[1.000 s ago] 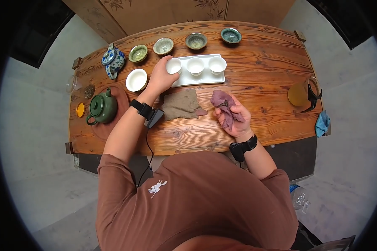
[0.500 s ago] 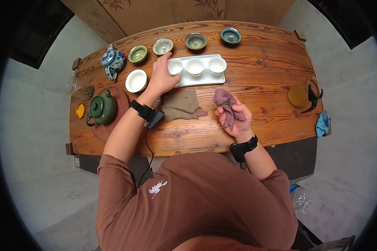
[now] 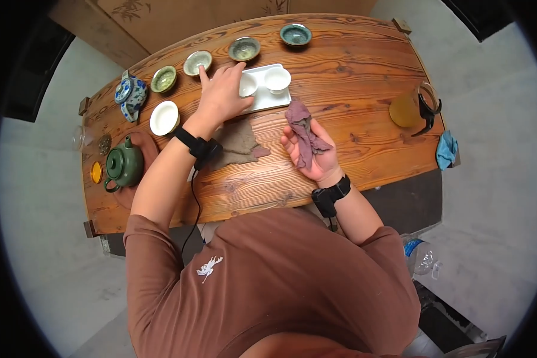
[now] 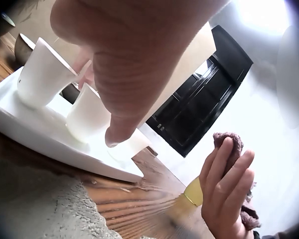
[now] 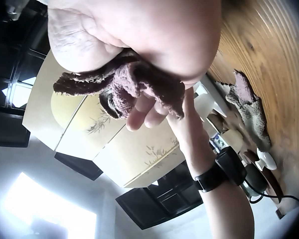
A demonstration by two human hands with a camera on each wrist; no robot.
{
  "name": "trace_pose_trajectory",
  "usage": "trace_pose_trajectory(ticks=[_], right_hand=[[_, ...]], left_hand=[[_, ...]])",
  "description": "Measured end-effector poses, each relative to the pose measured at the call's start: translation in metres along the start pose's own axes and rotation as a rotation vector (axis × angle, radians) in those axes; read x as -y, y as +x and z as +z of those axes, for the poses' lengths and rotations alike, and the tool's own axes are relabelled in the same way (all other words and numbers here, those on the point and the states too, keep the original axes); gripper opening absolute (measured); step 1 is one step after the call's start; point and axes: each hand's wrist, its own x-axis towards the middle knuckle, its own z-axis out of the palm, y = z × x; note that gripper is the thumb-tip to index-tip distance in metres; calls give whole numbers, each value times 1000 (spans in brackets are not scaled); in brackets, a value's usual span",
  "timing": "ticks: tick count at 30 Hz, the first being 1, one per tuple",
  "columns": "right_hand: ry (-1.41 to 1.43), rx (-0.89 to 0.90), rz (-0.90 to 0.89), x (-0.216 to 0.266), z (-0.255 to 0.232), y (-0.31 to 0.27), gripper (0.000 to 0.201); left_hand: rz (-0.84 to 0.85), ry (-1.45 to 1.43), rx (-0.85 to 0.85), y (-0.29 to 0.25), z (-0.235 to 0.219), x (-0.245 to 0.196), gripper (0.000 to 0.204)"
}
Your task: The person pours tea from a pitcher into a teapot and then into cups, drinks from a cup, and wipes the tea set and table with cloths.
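Over the left part of a white tray [image 3: 277, 102] my left hand [image 3: 222, 92] spreads its thumb and fingers around a white cup [image 3: 248, 85]. One more white cup [image 3: 277, 78] stands to its right; a third cup [image 4: 42, 77], hidden behind the hand in the head view, shows in the left wrist view. There, the thumb tip hangs low in front of the cups. My right hand [image 3: 321, 165] is raised palm up and holds a crumpled purple cloth [image 3: 300, 122]. In the right wrist view the cloth [image 5: 134, 79] bunches between the palm and fingers.
A brown cloth [image 3: 238, 143] lies in front of the tray. Behind stand several glazed bowls [image 3: 244, 49]. At left are a white bowl [image 3: 164, 117], a blue-and-white teapot [image 3: 130, 94] and a green teapot [image 3: 125, 164]. A glass pitcher [image 3: 406, 110] and blue cloth [image 3: 446, 149] are at right.
The head view has shifted, so the table appears further left. My left hand has moved right along the tray, from the left cup to the middle one. The right hand still holds the purple cloth.
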Motion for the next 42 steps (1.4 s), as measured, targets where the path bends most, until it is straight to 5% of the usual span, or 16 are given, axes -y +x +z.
trace_pose_trajectory(ticks=[4,10,14,16,17,20,25,28,29,33,36,42], right_hand=[[-31,18,-40,0,3,1,55],[-108,20,-11,1,4,0,49],[-42,42,23,2,2,-2,51],[-56,92,64,3,-2,-4,57],[-86,-40,52,0,9,-6,56],[-160,86,215,2,10,1,53],[-747,-234,-18,-16,20,5,36],[-1105,-126,-59,-10,44,1,33],[-1172,-131,-203,-24,71,-1,29],[-1993,674,-502,-26,142,3,36],[-2213,1175,-365,-35,174,13,44],[-2408,1503,-246,-48,198,16,41]], left_hand=[[-21,-28,47,0,-2,-3,72],[44,-206,-153,-17,-22,-18,63],[196,-532,-314,-48,-49,-30,65],[151,-638,-344,-73,-65,-40,67],[90,-703,-329,-88,-74,-47,70],[-18,-1148,-318,-129,-78,-53,77],[-71,-1354,-103,-182,-91,-41,83],[-147,-1512,30,-200,-89,-35,83],[-139,-1485,66,-204,-89,-33,83],[-41,-1481,149,-211,-84,-30,77],[72,-1522,180,-211,-85,-32,75],[103,-1662,370,-215,-87,-25,76]])
